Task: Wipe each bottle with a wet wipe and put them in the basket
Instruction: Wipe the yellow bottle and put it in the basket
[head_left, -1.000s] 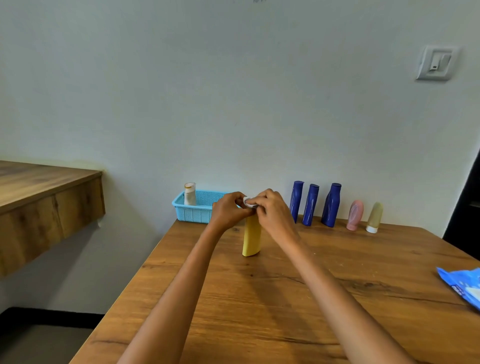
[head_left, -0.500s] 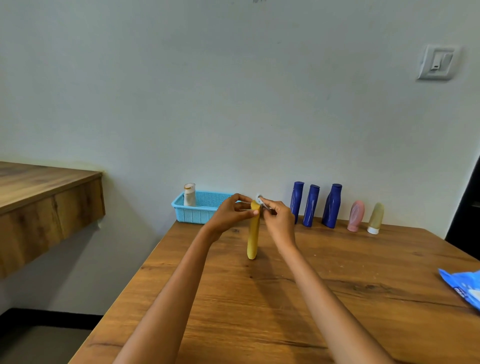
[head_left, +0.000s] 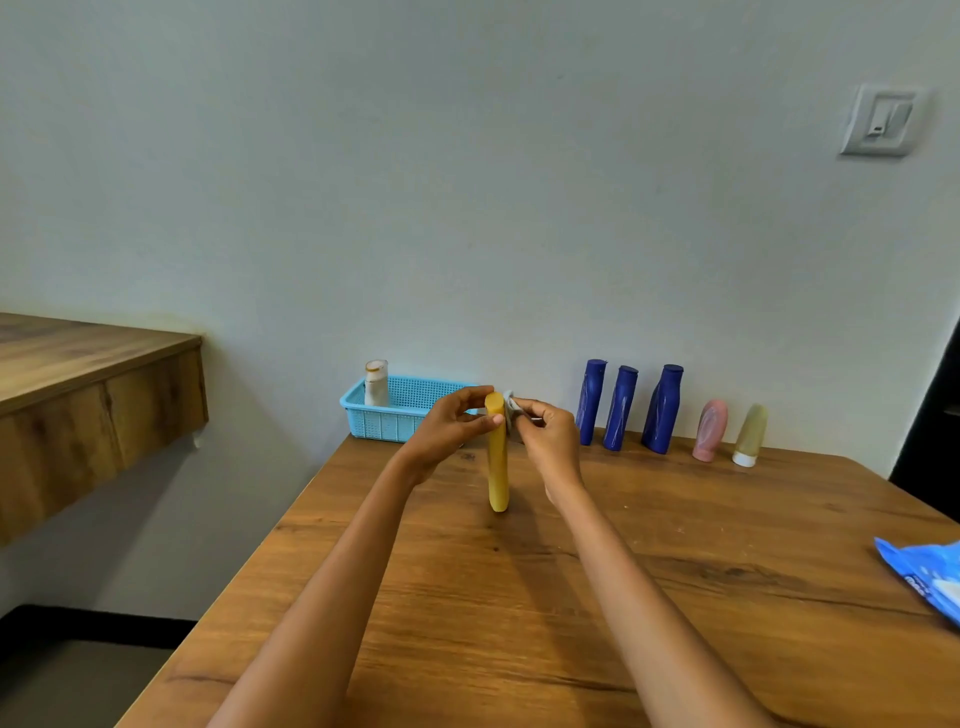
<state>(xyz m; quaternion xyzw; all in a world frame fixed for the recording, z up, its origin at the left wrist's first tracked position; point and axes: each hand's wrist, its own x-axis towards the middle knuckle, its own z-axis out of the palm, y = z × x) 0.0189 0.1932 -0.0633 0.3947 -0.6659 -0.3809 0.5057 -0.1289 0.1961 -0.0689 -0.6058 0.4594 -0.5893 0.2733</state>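
holding the upright yellow bottle (head_left: 497, 457) at its top, my left hand (head_left: 451, 428) pinches it; right hand (head_left: 545, 441) just beside pinches the wipe (head_left: 510, 413) against its upper side.

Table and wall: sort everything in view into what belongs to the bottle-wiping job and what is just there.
Part of the job:
yellow bottle, held by the left hand
wet wipe, pinched by the right hand
blue basket holding a white bottle
three dark blue bottles
pink bottle
pale yellow bottle
wipes packet

Just there:
wall switch
wooden shelf
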